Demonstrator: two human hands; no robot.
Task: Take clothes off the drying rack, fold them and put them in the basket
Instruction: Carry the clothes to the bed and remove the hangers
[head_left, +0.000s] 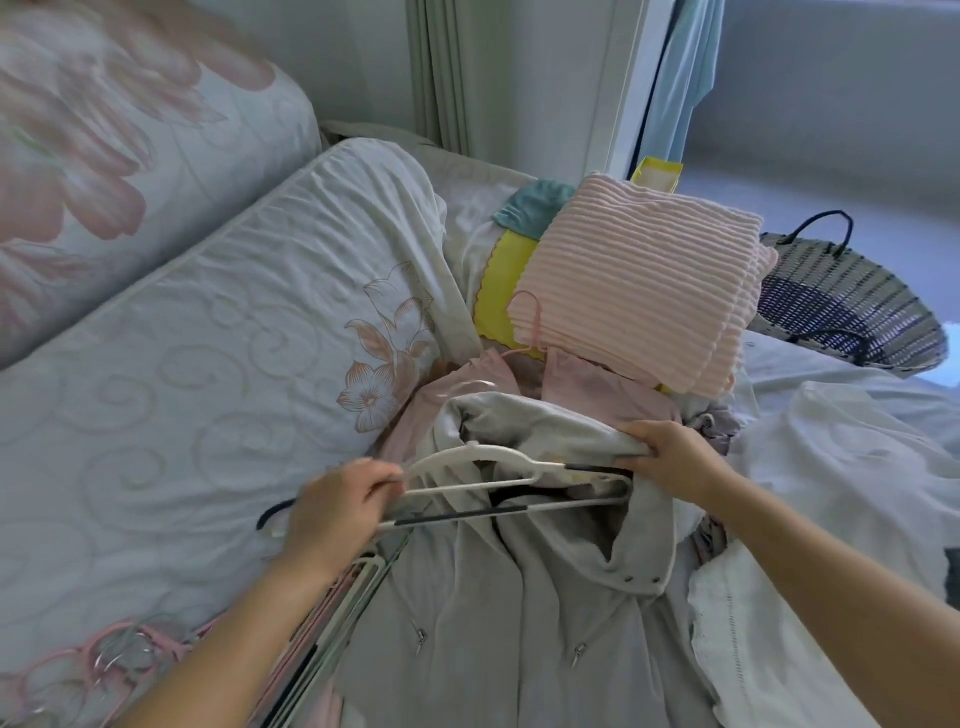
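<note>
**Hoodie in the right hand, hanger in the left**

The left hand (337, 499) pinches the white hanger (498, 453) near its hook; the right hand (670, 457) grips a bunch of the hoodie (493, 597) at the hanger's far end. The hoodie — pale grey, with metal-tipped cords and snaps — lies crumpled below and between both hands. A folded pink blanket (634, 280) sits beyond it, between hoodie and woven basket (841, 312); a pillow (208, 338) lies to the left

this was a bedroom in a home. a bed (467, 202) carried a quilted pillow (218, 332) stitched with flowers, a big floral cushion (104, 156) and rumpled white sheets (841, 457), with pleated curtains (441, 67) hanging behind. folded laundry (639, 280), loose hangers (124, 660) and a woven basket (893, 317) lay about it.
</note>
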